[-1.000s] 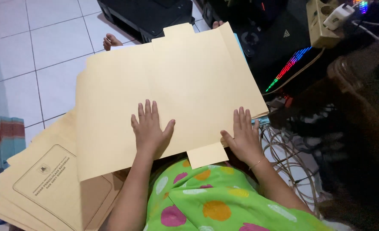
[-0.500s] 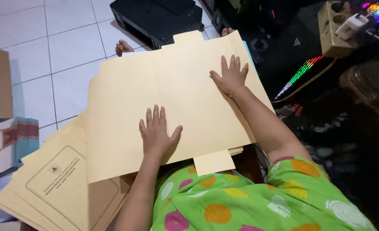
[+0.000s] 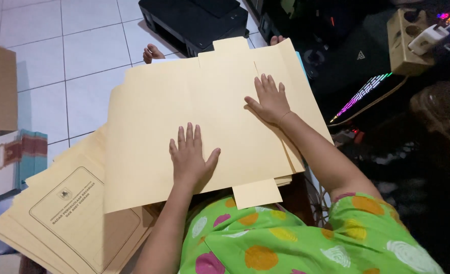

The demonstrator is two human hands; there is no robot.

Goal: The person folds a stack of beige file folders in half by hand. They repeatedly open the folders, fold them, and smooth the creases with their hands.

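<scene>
A large manila folder sheet (image 3: 184, 106) lies flat across the person's lap. The left hand (image 3: 190, 158) and the right hand (image 3: 270, 99) press on it, palms open, possibly creasing it.

The left hand (image 3: 190, 157) lies flat on the near middle of the unfolded cardboard folder (image 3: 154, 137); the right hand (image 3: 270, 99) lies flat on the same sheet, farther out and to the right of the left hand, well apart from it; a small tab (image 3: 258, 193) juts from the folder's near edge, between the two forearms; a stack of printed folders (image 3: 67, 218) lies under the sheet, left of and nearer than the left hand; a printer (image 3: 194, 20) sits on the tiled floor (image 3: 57, 61) beyond both hands; a power strip (image 3: 405, 35) lies far right of the right hand; a foot (image 3: 153, 52) shows past the folder's far edge.
</scene>
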